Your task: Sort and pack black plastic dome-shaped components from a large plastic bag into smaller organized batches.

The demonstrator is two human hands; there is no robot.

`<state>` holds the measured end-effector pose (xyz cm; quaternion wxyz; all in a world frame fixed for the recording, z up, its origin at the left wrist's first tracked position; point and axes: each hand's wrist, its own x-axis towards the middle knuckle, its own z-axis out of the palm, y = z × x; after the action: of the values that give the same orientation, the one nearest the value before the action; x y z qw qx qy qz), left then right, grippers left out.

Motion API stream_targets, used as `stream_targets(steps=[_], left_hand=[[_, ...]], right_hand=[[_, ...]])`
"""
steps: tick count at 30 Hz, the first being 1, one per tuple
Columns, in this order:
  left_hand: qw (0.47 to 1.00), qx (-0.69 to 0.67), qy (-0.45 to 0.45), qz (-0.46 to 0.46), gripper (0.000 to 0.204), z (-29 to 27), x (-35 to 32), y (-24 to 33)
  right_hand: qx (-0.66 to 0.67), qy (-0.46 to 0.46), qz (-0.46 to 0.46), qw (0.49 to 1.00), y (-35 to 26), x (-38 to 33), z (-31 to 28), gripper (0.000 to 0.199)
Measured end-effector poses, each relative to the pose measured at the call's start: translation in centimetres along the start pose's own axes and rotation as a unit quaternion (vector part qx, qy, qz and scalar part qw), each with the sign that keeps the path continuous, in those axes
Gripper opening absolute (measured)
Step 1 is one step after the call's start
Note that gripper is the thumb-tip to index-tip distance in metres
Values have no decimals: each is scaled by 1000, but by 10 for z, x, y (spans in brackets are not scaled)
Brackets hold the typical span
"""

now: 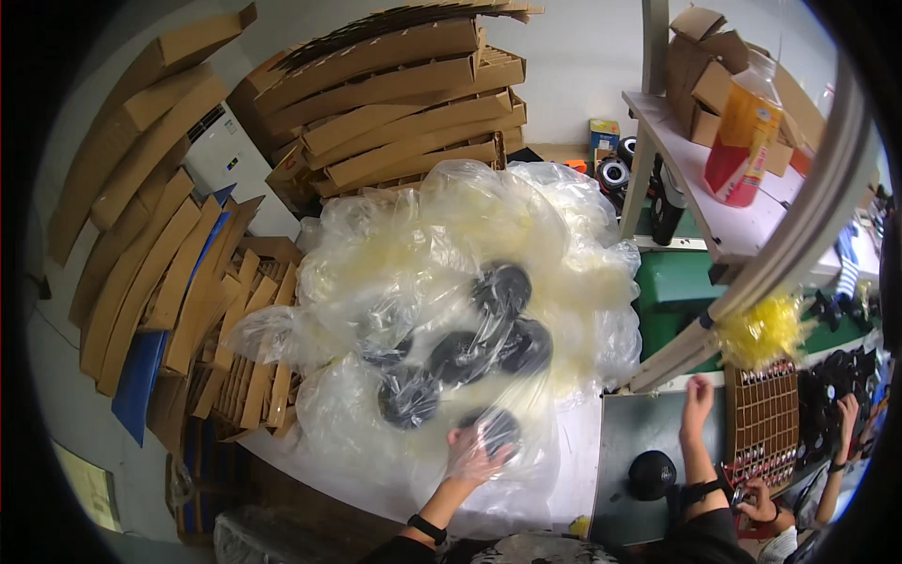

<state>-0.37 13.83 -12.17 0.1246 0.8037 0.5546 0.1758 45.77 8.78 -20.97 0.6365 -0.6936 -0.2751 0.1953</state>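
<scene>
My left hand [476, 455] grips a black round object [492, 430] at the near side of a large clear plastic bag [376, 244], its fingers curled against the object's edge and film around them. Several similar black round objects [458, 357] lie in the folds of the bag just beyond. My right hand [696, 406] is raised over the dark green bench at the right, below a yellow tinsel-like bundle [763, 331]. Its fingers are small and blurred, and I see nothing in them. Another black round object [652, 475] rests on the bench left of my right forearm.
Flattened and stacked cardboard boxes [395, 103] stand behind and at the left. A white shelf [695, 179] at the right bears a bottle with red contents [745, 136]. Beside my right arm are a partitioned tray [763, 423] and a co-worker's hand [757, 503].
</scene>
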Motion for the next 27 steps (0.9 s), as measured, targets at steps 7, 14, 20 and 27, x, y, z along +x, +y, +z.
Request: stream_targets(steps=[7,14,20,27], left_hand=[[933,-330,-133,-50,28,-32,-68,18],[794,-592,-80,-111,15,-65,-107,51],[756,-645,-54,-96,38,-68,-116,74],[824,-566,-10,-28,38,-74,-130,94]], right_hand=[[-94,-611,105,779,-108,-183,46,34],[-37,-600,-12,799,-179,-255,53,88],[-106,-334,-185,918,-211,-273,49,31],[-285,-312,-351,836,-245,-281,43,33]])
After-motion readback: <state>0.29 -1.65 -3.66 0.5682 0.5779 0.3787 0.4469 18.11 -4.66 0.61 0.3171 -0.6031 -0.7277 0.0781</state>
